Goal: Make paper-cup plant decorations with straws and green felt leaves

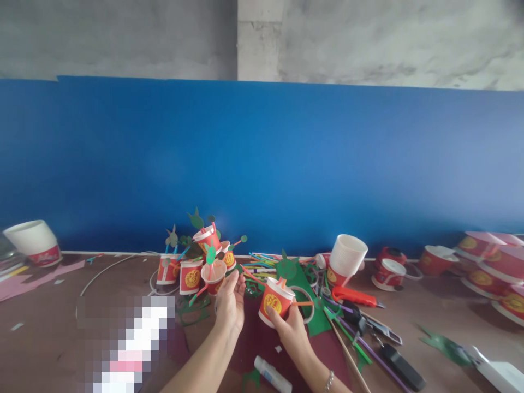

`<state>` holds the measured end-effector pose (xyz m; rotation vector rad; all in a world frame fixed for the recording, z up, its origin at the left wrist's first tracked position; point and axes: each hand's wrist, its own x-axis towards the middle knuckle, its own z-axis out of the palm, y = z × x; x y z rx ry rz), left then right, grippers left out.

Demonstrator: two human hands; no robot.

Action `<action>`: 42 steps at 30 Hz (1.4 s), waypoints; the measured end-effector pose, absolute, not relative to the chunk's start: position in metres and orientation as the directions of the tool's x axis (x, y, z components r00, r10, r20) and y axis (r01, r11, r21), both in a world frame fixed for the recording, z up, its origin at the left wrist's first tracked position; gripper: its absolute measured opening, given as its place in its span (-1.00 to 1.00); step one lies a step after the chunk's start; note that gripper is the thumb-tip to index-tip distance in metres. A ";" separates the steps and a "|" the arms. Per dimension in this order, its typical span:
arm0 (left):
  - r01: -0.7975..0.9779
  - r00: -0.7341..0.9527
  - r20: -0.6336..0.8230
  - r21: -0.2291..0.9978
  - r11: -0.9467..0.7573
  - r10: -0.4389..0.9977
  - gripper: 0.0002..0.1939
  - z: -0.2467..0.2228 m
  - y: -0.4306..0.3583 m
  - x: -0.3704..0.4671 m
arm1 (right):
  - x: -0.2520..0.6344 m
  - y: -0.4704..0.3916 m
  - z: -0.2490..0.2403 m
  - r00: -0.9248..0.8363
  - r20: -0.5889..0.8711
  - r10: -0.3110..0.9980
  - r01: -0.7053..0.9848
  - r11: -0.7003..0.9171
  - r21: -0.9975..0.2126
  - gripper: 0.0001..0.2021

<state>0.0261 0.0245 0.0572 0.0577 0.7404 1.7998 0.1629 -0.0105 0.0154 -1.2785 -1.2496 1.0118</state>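
A red paper cup [275,301] with a yellow emblem, orange straws and a green paper rabbit-shaped head [286,268] stands tilted in my right hand [290,327], whose fingers wrap its lower right side. To the left, my left hand [231,300] is raised with its fingers loosely bent and touching each other at the tips; whether they hold anything is hidden. Just behind it is another decorated cup [213,277], one of several similar cups grouped at the left. A glue stick [273,374] lies below the hands.
Coloured straws [262,262] lie behind the hands. At the right are stacked white cups [347,255], an orange cutter [354,296], a black key fob [399,365], scissors [487,367] and more red cups [478,275]. Another cup stack [35,243] stands far left, before a blue wall panel [262,164].
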 end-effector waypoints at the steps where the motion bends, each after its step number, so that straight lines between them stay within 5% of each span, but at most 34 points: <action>1: -0.846 -0.369 -0.327 0.505 -0.169 0.870 -0.85 0.057 0.025 0.026 | 0.163 -0.011 0.016 0.101 0.086 0.991 0.121 0.073 -0.990 -0.57; 42: -0.835 -0.311 -0.263 0.534 -0.131 0.913 -0.88 0.060 0.025 0.022 | 0.163 -0.012 0.011 0.038 0.169 0.985 0.144 0.162 -0.976 -0.47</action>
